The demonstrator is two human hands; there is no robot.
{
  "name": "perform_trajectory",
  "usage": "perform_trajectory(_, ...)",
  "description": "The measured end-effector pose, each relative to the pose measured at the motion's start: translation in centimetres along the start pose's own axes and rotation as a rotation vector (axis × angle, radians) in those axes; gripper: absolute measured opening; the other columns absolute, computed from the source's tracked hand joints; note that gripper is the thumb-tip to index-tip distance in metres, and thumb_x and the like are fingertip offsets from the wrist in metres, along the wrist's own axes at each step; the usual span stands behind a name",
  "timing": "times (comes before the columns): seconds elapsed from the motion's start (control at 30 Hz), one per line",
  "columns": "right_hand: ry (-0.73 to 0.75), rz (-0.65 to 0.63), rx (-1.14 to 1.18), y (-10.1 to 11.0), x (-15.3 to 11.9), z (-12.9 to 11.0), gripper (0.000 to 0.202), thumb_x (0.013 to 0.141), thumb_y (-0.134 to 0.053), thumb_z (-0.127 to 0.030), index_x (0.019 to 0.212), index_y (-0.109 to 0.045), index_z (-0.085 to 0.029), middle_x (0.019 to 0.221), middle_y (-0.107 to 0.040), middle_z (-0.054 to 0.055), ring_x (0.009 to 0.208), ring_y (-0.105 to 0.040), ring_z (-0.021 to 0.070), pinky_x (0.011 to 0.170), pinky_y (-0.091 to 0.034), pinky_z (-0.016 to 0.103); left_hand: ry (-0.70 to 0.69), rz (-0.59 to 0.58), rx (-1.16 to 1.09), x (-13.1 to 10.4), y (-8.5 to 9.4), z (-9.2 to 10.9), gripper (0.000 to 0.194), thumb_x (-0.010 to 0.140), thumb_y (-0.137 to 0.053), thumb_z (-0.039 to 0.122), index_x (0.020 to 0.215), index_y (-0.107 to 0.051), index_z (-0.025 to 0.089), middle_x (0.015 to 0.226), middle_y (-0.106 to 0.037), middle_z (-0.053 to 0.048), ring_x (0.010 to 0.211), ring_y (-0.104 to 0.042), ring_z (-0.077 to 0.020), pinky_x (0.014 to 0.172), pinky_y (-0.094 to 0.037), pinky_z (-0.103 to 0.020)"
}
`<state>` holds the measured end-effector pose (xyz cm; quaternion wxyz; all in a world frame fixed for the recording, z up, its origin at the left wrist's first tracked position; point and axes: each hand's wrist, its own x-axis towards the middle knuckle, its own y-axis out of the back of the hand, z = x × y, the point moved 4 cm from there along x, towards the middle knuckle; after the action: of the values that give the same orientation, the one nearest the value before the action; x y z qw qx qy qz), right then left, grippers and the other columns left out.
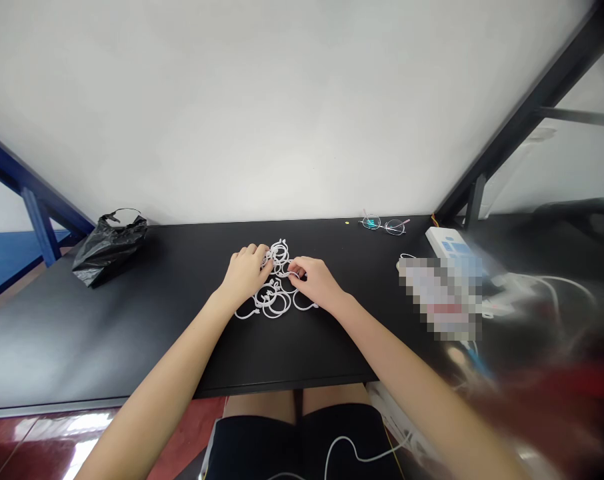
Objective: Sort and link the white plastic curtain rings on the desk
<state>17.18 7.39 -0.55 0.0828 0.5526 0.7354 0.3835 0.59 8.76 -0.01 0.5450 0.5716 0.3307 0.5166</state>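
Note:
Several thin white plastic shower curtain rings [277,305] with small knobbed ends lie in a loose, overlapping pile on the black table. At the pile's left side is my left hand [245,275], palm down, its fingers curled and its thumb against white rings; its fingertips are partly hidden. Across from it, my right hand [313,280] pinches one white ring between thumb and fingers at the right side of the pile. Some rings lie partly under both hands. A single ring lies just below my right hand, near its wrist.
A crumpled black plastic bag [113,243] stands at the left. Eyeglasses [385,225] lie near the wall at the back right. Further right are a white and blue box [445,240], a blurred-out item [439,297] and white cables. The table's front edge [282,388] crosses above my lap.

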Motion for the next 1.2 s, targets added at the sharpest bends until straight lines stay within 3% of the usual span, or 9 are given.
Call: perform_trajectory(1.2,-0.017,-0.001,0.003,0.14,-0.07,-0.26,0.009,0.078,-0.060,-0.010,0.076,-0.059,-0.019,0.078,-0.063,0.000,0.069,-0.056,0.0122,0.069,-0.045,0.026,-0.016,0.001,0.002,-0.08,0.17,0.26,0.030,0.096,-0.040,0.034,0.115,-0.056,0.017,0.105,-0.063,-0.011,0.099,-0.060,-0.0294,0.083,-0.045,-0.041)
